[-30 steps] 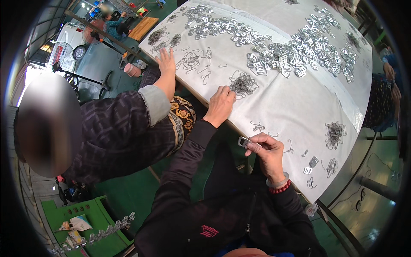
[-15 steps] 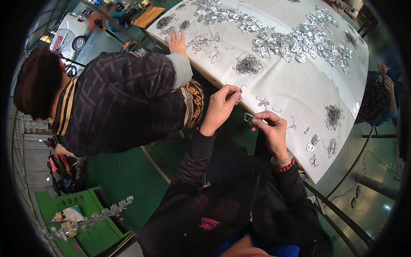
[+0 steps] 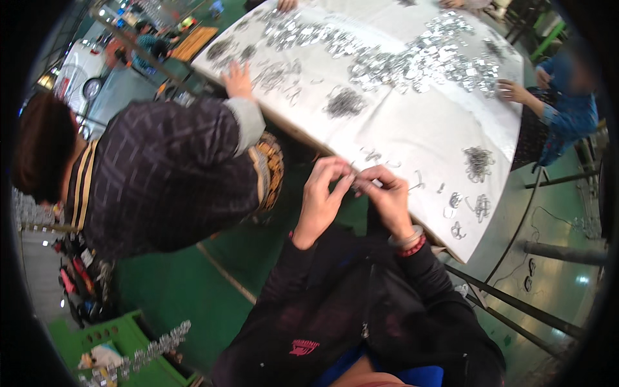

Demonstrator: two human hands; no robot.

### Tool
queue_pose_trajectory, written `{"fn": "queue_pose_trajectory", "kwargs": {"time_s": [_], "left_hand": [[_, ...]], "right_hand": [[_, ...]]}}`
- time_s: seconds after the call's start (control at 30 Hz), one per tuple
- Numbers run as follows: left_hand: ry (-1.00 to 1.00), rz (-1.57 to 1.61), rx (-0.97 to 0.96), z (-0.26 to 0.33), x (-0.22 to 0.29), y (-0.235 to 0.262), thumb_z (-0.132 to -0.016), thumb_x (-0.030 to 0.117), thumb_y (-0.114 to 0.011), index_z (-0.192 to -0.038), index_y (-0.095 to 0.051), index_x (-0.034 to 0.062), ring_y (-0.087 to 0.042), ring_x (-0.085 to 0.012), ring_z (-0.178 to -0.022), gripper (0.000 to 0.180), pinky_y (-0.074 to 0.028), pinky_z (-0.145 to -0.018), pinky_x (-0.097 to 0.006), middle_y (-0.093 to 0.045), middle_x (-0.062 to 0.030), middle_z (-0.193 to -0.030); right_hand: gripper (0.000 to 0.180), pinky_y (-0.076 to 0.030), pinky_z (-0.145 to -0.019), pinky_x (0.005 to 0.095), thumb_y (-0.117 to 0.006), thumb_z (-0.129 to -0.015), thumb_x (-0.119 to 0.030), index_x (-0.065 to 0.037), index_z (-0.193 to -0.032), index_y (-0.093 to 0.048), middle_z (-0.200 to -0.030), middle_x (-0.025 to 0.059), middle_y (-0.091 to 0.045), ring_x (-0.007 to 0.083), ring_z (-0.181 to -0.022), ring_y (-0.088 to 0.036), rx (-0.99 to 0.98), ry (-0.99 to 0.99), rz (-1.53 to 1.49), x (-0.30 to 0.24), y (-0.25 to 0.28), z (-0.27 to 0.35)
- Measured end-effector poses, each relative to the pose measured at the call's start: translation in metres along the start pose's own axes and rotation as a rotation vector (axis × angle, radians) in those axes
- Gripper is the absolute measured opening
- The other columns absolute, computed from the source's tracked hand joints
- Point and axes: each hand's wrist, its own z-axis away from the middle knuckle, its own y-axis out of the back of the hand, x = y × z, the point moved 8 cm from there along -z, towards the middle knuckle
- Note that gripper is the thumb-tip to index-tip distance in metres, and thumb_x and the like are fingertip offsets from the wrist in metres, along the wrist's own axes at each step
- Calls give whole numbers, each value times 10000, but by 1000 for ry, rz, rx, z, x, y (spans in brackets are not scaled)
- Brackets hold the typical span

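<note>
My left hand point(image 3: 317, 201) and my right hand point(image 3: 391, 201) meet over the table's near edge, fingertips pinched almost together. A thin wire hook point(image 3: 353, 169) is in my left fingers. My right thumb and fingers close on a small metal buckle, mostly covered and blurred here. Just beyond my hands lie a few loose wire hooks point(image 3: 371, 155) on the white tabletop point(image 3: 412, 132). To the right are more small heaps of hooks point(image 3: 478, 162) and a few buckles point(image 3: 455, 200).
A dense pile of shiny buckles point(image 3: 419, 61) spreads across the far tabletop, with a dark hook heap point(image 3: 345, 102) nearer. A person in a dark jacket point(image 3: 174, 168) sits close at my left, another in blue point(image 3: 567, 122) at right. A green cart point(image 3: 151, 338) stands lower left.
My hands have come together, bringing the wire hook and buckle close to each other. The view has shifted, and the right-hand person has come further into it, a hand at the buckles.
</note>
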Motion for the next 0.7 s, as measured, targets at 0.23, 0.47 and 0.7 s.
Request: {"fn": "queue_pose_trajectory", "kwargs": {"time_s": [0.23, 0.47, 0.7], "left_hand": [[190, 137, -49, 6, -13, -2, -973, 12, -526, -1020, -557, -28, -575, -81, -917, 69, -470, -839, -232, -653, -72, -1024], [180, 79, 74, 11, -25, 12, -943, 23, -576, -965, -593, -32, -653, -146, -832, 61, -511, -773, -274, -695, -101, -916], [208, 90, 117, 20, -36, 16, -941, -23, -549, -980, -577, -35, -648, -148, -857, 49, -517, -794, -276, -691, -119, -942]], "right_hand": [[153, -539, -668, 249, -659, -860, 41, 26, -1009, -695, -946, 63, -624, 125, -772, -631, -175, 91, 202, -16, 10, -25], [283, -513, -566, 240, -564, -961, -185, 44, -1088, -672, -774, 72, -637, 105, -650, -596, 286, 128, 603, -31, 177, -186], [216, -528, -627, 375, -752, -694, -178, 23, -761, -711, -680, 181, -669, 305, -618, -660, 397, 349, 1282, 7, 235, -289]]}}
